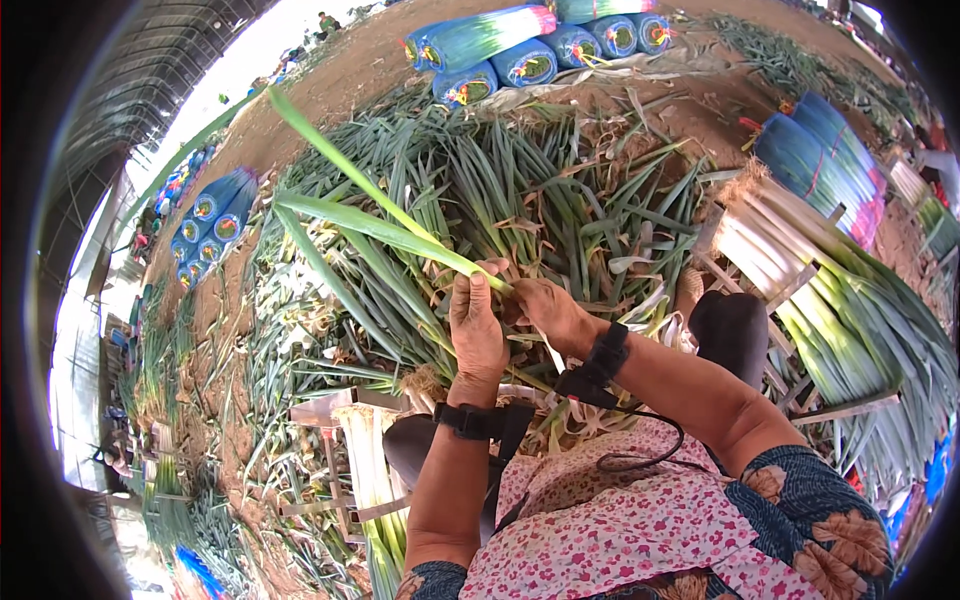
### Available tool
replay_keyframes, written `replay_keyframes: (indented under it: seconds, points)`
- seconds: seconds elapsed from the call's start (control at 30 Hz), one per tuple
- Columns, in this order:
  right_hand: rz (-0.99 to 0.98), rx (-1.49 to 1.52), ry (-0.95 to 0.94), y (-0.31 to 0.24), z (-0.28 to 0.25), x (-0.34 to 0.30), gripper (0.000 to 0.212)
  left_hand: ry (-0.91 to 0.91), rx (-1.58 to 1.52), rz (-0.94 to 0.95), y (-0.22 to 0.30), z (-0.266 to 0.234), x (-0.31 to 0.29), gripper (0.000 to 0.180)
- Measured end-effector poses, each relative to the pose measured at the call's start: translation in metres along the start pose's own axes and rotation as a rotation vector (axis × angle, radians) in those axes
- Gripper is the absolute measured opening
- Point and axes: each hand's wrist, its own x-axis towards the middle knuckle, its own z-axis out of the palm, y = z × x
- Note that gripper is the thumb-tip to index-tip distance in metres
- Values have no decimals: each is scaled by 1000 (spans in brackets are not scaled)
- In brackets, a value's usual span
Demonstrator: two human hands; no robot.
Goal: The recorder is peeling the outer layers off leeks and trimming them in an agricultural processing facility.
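My left hand [478,325] is closed around the stalk of a long green onion [400,238], whose leaves fan up and to the left. Right beside it, my right hand [553,312] has its fingers pinched at the lower end of the same stalk. That end is mostly hidden behind the fingers. Just beyond both hands lies a broad heap of green onion leaves and stalks [480,180]. Dark straps circle both my wrists, and a cable hangs from the right one.
To the right, trimmed green onions [800,270] rest in a wooden rack [845,408]. Another rack [325,410] with white-stalked onions stands by my left knee. Blue-wrapped bundles [525,65] are stacked at the back, others [215,215] at far left, more [825,160] at right.
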Motion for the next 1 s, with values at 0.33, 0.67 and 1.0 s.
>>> replay_keyframes:
  seconds: [0.33, 0.67, 1.0]
  points:
    - [391, 967, 344, 11, -120, -22, 15, -406, 860, -334, 36, 25, 48, 31]
    - [100, 1019, 318, -53, -110, -34, 21, -808, 1008, -83, -25, 2, -52, 36]
    - [17, 808, 226, -58, -110, -37, 56, -581, 896, 150, -23, -33, -87, 19]
